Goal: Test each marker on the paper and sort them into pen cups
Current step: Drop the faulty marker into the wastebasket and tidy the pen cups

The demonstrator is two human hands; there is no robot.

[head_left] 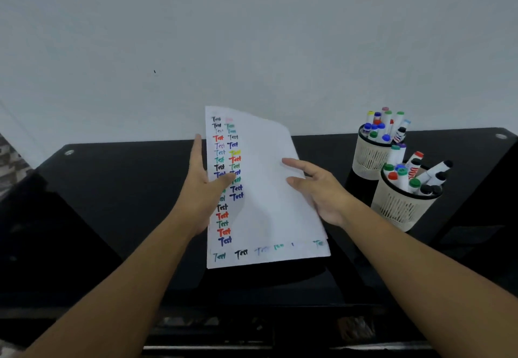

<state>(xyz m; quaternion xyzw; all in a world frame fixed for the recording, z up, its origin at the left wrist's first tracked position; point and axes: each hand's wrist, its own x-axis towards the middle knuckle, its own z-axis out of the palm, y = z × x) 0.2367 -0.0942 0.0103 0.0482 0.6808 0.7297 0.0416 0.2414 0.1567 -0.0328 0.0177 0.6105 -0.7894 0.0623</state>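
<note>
A white sheet of paper (266, 203) covered with coloured "Test" marks down its left side and along its bottom is lifted off the black table, its top edge raised toward the wall. My left hand (203, 186) holds its left edge, thumb on the front over the writing and fingers behind. My right hand (316, 189) holds the right edge with the fingers spread on the front of the sheet. Two cream mesh pen cups stand at the right: the far cup (367, 161) and the near cup (400, 209), both full of capped markers.
The black glossy table (117, 189) runs against a plain pale wall, with round metal fittings near its back corners. A dark shelf edge lies below the table's front. A second sheet seems to lie under the lifted one.
</note>
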